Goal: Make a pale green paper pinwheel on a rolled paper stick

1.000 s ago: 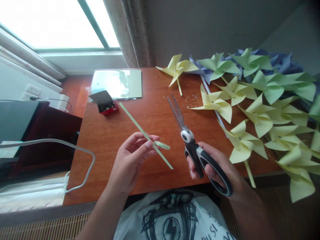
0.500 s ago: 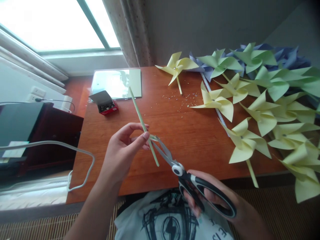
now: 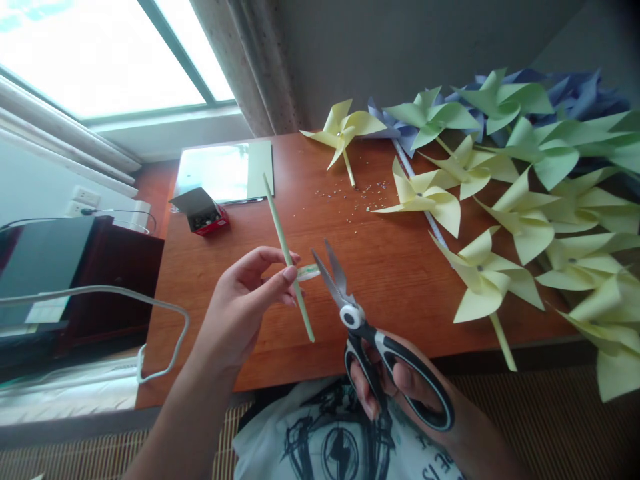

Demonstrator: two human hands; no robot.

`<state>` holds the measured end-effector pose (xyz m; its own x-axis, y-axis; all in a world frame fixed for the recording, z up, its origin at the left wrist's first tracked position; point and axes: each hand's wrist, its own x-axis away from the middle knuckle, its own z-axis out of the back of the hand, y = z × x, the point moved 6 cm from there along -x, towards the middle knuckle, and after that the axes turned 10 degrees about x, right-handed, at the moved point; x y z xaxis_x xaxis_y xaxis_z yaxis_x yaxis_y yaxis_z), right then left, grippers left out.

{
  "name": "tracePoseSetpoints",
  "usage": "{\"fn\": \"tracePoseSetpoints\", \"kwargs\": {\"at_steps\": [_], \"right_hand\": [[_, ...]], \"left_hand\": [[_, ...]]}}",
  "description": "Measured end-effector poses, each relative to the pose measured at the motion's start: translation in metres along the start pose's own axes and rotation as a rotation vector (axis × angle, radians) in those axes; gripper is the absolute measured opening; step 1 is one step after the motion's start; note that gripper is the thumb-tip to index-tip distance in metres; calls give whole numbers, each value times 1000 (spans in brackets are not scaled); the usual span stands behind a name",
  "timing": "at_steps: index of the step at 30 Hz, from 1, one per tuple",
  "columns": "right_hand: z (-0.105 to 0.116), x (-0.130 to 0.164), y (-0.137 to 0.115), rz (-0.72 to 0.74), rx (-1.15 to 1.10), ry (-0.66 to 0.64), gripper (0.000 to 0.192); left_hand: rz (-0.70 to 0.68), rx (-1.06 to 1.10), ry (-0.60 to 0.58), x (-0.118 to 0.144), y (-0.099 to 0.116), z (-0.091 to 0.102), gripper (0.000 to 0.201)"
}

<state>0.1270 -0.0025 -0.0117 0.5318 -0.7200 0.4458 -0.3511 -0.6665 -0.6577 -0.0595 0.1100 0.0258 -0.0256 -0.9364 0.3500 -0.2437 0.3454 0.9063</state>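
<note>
Pale green, the stick (image 3: 279, 230) is pinched in the left hand (image 3: 250, 290) above the table (image 3: 200, 320), toward its front edge. The right hand's (image 3: 404, 379) curled fingers just pulled the opened scissors (image 3: 353, 317) back, so the white strip (image 3: 307, 272) isn't being snipped.

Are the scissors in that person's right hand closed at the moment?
No, the scissors in the right hand have their blades spread apart, with a gap between the tips.
</note>
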Motion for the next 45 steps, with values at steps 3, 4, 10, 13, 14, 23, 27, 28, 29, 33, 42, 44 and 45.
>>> {"fn": "tracePoseSetpoints", "kwargs": {"at_steps": [3,4,10,13,14,23,27,28,29,33,42,44,45], "right_hand": [[-3,0,2,-29,-3,-10,48],[-2,1,3,-37,-6,-12,48],[9,14,7,-94,22,14,50],[14,22,2,-120,102,102,46],[15,24,-1,-124,126,112,44],[24,9,4,-92,56,-121,44],[28,5,9,-72,-12,-189,44],[28,5,9,-64,-19,-194,42],[28,5,9,-59,-26,-199,41],[27,4,9,-71,-40,-203,43],[28,10,-3,-108,19,-149,58],[32,7,-14,-6,65,-36,63],[31,4,-21,69,105,-1,64]], "left_hand": [[72,102,-17,-1,-8,-4,17],[86,128,-17,-1,-10,-4,17],[110,197,3,-5,-15,-1,17],[113,193,-6,-5,-15,-2,17],[114,190,-11,-5,-15,-2,16],[126,164,-62,-4,-13,-8,15],[118,106,-48,-3,-11,-8,17],[115,91,-46,-3,-10,-8,18],[109,76,-47,-3,-9,-8,18],[63,-3,-42,-2,-3,-7,18],[3,27,20,-4,1,-1,19],[33,93,14,-4,-2,-2,18],[57,130,6,-3,-4,-4,18]]}}
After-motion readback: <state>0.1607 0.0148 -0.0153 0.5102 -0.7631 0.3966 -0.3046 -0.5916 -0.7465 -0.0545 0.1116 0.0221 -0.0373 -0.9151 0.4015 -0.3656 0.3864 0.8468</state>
